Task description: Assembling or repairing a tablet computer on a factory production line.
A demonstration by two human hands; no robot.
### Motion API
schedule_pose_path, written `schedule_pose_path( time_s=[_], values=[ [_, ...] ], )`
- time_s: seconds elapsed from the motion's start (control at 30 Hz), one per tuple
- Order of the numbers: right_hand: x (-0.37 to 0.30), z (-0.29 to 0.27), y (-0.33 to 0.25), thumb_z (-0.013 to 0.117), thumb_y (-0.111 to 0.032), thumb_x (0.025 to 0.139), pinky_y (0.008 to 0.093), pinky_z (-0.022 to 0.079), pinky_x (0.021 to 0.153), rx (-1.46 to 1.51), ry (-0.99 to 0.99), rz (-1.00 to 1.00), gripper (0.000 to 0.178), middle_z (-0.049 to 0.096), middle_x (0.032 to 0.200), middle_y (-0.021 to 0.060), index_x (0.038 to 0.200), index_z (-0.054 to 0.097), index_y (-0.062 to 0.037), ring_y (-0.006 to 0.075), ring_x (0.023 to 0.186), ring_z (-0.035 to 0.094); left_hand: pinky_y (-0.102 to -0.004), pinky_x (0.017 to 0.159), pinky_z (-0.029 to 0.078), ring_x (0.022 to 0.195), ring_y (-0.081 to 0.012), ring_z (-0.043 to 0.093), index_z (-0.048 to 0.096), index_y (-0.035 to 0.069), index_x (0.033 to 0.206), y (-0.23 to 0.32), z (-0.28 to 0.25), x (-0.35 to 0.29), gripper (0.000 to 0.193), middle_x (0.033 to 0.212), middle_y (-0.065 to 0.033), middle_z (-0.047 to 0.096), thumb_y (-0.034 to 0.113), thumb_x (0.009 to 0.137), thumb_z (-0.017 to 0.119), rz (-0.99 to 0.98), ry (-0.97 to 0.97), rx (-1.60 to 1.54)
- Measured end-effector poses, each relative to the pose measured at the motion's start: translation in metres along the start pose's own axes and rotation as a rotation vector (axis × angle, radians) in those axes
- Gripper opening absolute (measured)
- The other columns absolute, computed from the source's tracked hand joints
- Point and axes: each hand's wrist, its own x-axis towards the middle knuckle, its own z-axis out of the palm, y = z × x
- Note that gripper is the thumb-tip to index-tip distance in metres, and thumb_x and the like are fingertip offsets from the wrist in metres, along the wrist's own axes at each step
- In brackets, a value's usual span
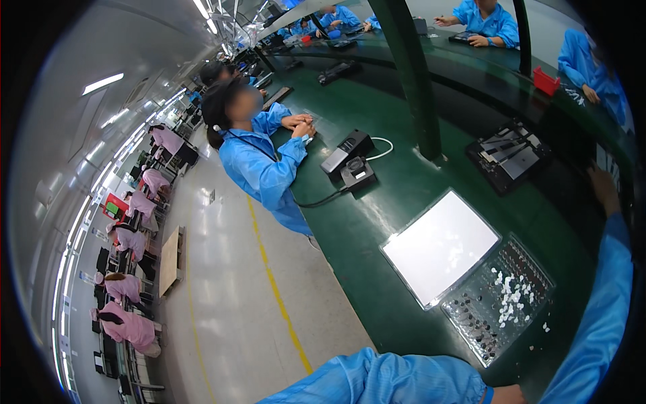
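Observation:
My left hand (509, 394) is only partly in view at the lower edge, past a blue cuff; its fingers are cut off. Just beyond it lies a clear plastic tray (464, 322) with rows of small dark round parts and a scattered heap of small white pieces (513, 296). My right arm stretches up along the right side. At its end, my right hand (604, 188) is beside a dark object with a grey strip (607, 163). Its fingers are too dim to tell whether they hold anything.
A white sheet (441, 248) in a clear sleeve lies beside the tray. A dark device with exposed insides (509, 155) rests on the belt. Black boxes with cables (350, 161) stand near a seated co-worker (259, 158). A green post (410, 81) rises from the bench.

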Motion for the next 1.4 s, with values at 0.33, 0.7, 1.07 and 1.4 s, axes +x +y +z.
schedule_pose_path(
  time_s=[0.33, 0.7, 1.07, 1.4],
  values=[
    [-0.03, 0.083, 0.059, 0.055, -0.004, 0.093, 0.0454, 0.052, 0.092, -0.27, 0.0, 0.071, 0.044, 0.054, 0.14, 0.0194, 0.137, 0.053, -0.0056, 0.0348, 0.106, 0.063, -0.0492, 0.067, 0.052, 0.079, -0.0369, 0.066, 0.062, 0.01, 0.089, 0.006, -0.004, 0.004, 0.017, 0.086, -0.0133, 0.067, 0.027, 0.087, 0.058, -0.028, -0.132, 0.02],
    [-0.088, 0.082, 0.058, 0.063, -0.011, 0.092, 0.0465, 0.051, 0.09, -0.049, 0.107, 0.5, 0.063, 0.062, 0.123, 0.0168, 0.151, 0.039, -0.011, 0.0317, 0.108, 0.063, -0.0494, 0.063, 0.051, 0.071, -0.0384, 0.066, 0.062, 0.005, 0.086, 0.004, -0.008, -0.001, 0.025, 0.075, -0.0162, 0.067, 0.027, 0.092, 0.054, 0.013, -0.09, 0.07],
    [-0.247, -0.016, 0.141, 0.06, -0.015, 0.098, 0.0414, 0.051, 0.099, 0.035, 0.602, 0.42, 0.052, 0.062, 0.129, 0.0188, 0.148, 0.045, -0.0105, 0.0326, 0.116, 0.063, -0.0444, 0.066, 0.051, 0.074, -0.0387, 0.066, 0.058, 0.003, 0.093, 0.005, -0.02, 0.007, 0.012, 0.077, -0.0172, 0.066, 0.015, 0.095, 0.057, -0.168, 0.015, -0.261],
    [-0.584, -0.253, -0.039, 0.061, -0.01, 0.096, 0.0489, 0.045, 0.106, 1.086, 0.903, 0.122, 0.03, 0.062, 0.119, 0.0232, 0.123, 0.053, 0.0011, 0.0364, 0.118, 0.059, -0.0506, 0.087, 0.059, 0.099, -0.0296, 0.069, 0.049, 0.003, 0.124, -0.011, -0.027, 0.015, 0.026, 0.112, -0.0192, 0.068, 0.022, 0.105, 0.047, -0.737, -0.103, -1.533]
  ],
)
